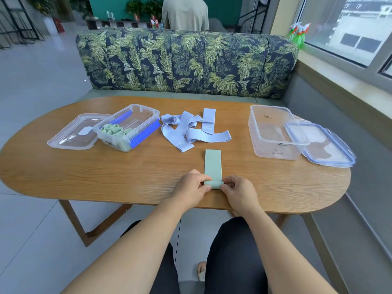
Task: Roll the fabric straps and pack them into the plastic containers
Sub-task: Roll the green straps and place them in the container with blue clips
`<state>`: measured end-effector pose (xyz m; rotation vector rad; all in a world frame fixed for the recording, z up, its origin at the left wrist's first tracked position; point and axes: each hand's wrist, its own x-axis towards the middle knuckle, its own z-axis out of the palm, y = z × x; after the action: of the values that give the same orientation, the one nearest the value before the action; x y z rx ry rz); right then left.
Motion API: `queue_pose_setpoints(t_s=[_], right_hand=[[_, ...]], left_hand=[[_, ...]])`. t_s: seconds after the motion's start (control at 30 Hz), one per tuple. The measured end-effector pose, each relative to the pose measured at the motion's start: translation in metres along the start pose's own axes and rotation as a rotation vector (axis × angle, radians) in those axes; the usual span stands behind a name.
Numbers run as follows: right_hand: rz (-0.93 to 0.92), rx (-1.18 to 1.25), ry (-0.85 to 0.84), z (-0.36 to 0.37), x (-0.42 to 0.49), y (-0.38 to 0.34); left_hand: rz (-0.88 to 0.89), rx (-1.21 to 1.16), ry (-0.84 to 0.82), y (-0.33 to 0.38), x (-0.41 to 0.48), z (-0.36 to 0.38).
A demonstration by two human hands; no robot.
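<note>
The wooden desk [106, 172] carries everything, and going from large to small: at the right stands an empty clear container [273, 132] with its blue-trimmed lid [324, 147] leaning against its side; at the left a second container [135, 122] with blue clips already holds several rolled green straps [113, 130], its own lid [72, 134] lying flat beside it. Between the two boxes lies a loose tangle of lilac straps [191, 132], none yet rolled. Nearer the front edge a single green strap [213, 164] is laid out flat, pointing away from the person, with its near end turned over into the start of a roll. The left hand [192, 187] and the right hand [238, 190] each pinch one side of that small roll, fingers curled closed on it. The step in hand looks to be the rolling of this green strap, just begun. The next move calls for winding forward evenly with both hands, keeping the edges square and the roll tight, so it fits in the left container beside its fellows.
</note>
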<state>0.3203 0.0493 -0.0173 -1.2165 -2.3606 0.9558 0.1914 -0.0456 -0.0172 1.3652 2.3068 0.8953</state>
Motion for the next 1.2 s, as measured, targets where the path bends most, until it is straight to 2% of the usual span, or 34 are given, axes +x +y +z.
queue_pose_setpoints(t_s=[0.17,0.33,0.5,0.73,0.9,1.0,1.2], right_hand=[[0.013,-0.002,-0.012,-0.002,0.0,-0.002],[0.016,0.004,-0.026,-0.003,0.002,-0.001],[0.053,0.054,0.016,-0.001,0.0,-0.001],[0.14,0.157,0.189,0.015,-0.011,-0.006],[0.212,0.319,0.169,0.015,-0.009,-0.009],[0.225,0.335,0.132,0.015,-0.007,-0.007],[0.22,0.344,0.155,0.01,-0.011,-0.005]], left_hand=[[-0.05,0.012,0.005,0.005,-0.002,0.0],[-0.223,-0.23,0.271,0.014,-0.006,0.007],[-0.249,-0.25,0.342,0.017,-0.011,0.02],[-0.276,-0.215,0.351,0.016,-0.007,0.021],[-0.283,-0.127,0.399,0.023,-0.008,0.025],[-0.301,-0.087,0.409,0.024,-0.012,0.025],[-0.333,-0.215,0.413,0.019,-0.014,0.021]])
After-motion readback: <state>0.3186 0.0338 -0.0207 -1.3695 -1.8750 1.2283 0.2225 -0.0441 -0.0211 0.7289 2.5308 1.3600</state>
